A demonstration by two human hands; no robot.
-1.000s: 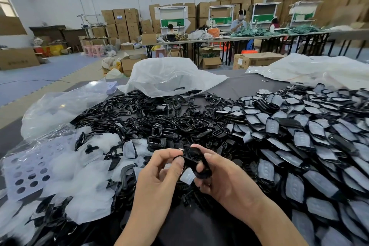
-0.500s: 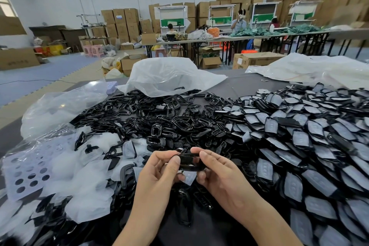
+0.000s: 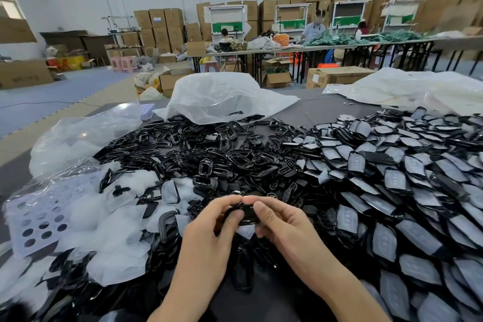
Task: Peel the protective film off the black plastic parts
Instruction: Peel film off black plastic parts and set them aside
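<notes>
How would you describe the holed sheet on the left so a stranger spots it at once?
Start at the grey table heaped with black plastic parts and go to its near left side. There, among white film scraps, lies a pale lilac sheet. Rows of round holes set it apart.

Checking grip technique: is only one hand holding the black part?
No, both the left hand and the right hand pinch the black part between them.

Factory/warehouse assembly floor: cardboard boxes stacked high along back wall, long tables w/ people working at white-framed workstations, bulk heaps of black plastic parts & poly bags on grey surface up front.
</notes>
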